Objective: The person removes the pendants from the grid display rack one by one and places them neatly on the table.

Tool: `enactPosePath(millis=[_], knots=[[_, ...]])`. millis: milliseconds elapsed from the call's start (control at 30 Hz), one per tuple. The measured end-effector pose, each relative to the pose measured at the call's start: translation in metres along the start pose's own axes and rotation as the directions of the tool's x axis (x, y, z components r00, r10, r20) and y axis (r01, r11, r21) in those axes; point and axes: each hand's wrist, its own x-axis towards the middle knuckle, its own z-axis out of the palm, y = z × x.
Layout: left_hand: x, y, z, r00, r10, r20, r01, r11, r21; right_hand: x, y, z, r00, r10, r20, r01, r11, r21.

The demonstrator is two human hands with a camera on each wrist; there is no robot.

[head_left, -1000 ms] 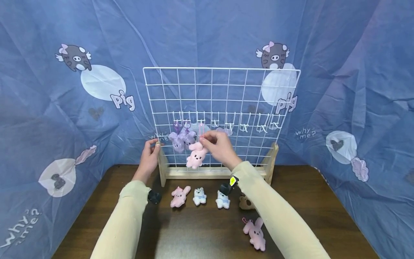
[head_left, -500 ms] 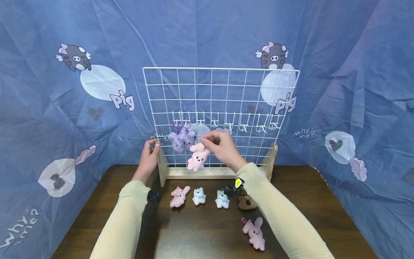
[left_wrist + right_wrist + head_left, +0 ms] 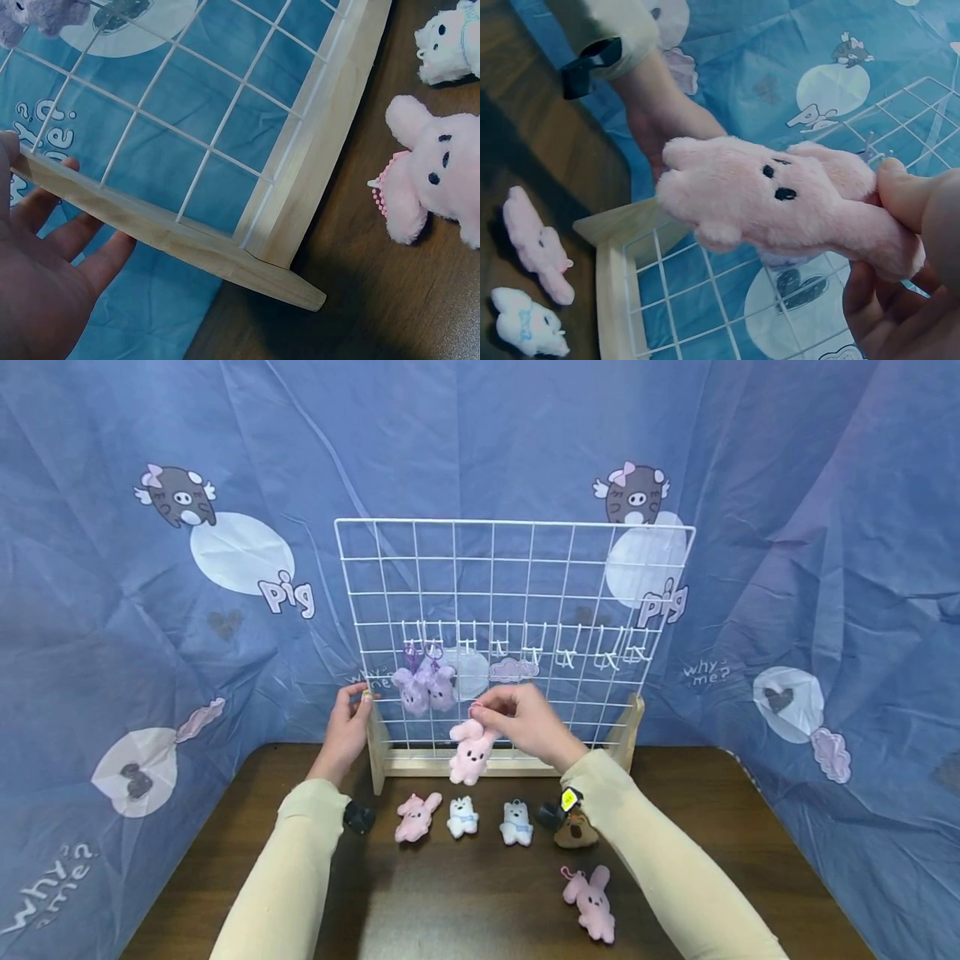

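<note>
My right hand (image 3: 528, 724) pinches a pink bunny plush keychain (image 3: 471, 755) at its top, in front of the white wire grid rack (image 3: 512, 560). In the right wrist view, thumb and fingers close round the ear end of this bunny plush (image 3: 772, 191), its face toward the camera. My left hand (image 3: 347, 731) holds the wooden side post (image 3: 172, 229) of the rack, thumb on one side and fingers behind. Two purple plush keychains (image 3: 425, 687) hang from hooks at the rack's left. Several white hooks (image 3: 566, 657) to their right carry nothing.
On the brown table (image 3: 450, 902) lie a pink bunny plush (image 3: 417, 818), two white bear plushes (image 3: 516, 822), a brown plush (image 3: 576, 831) partly behind the right sleeve, and another pink bunny (image 3: 592, 906) nearer the front. A blue printed cloth (image 3: 480, 435) surrounds the table.
My right hand has drawn the pink bunny plush down and slightly right, away from the hook where its pink chain was stretched up. My left hand stays on the post.
</note>
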Motion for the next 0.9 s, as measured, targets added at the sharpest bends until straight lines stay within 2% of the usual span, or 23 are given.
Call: enactPosePath(millis=[167, 433, 700, 900], knots=[[0.001, 0.0, 0.0, 1.0, 0.0, -0.003, 0.0, 1.0, 0.008, -0.011, 0.008, 0.002, 0.998, 0.005, 0.062, -0.003, 0.999, -0.033], [0.0, -0.001, -0.001, 1.0, -0.007, 0.012, 0.007, 1.0, 0.014, -0.029, 0.024, 0.005, 0.992, -0.031, 0.12, 0.042, 0.995, -0.095], [-0.001, -0.001, 0.0, 1.0, 0.003, 0.01, -0.003, 1.0, 0.027, -0.046, 0.039, 0.008, 0.987, 0.014, 0.163, 0.004, 0.994, -0.112], [0.0, 0.0, -0.001, 1.0, -0.007, 0.016, 0.006, 1.0, 0.003, -0.058, 0.051, 0.011, 0.98, 0.039, 0.196, -0.017, 0.994, -0.11]])
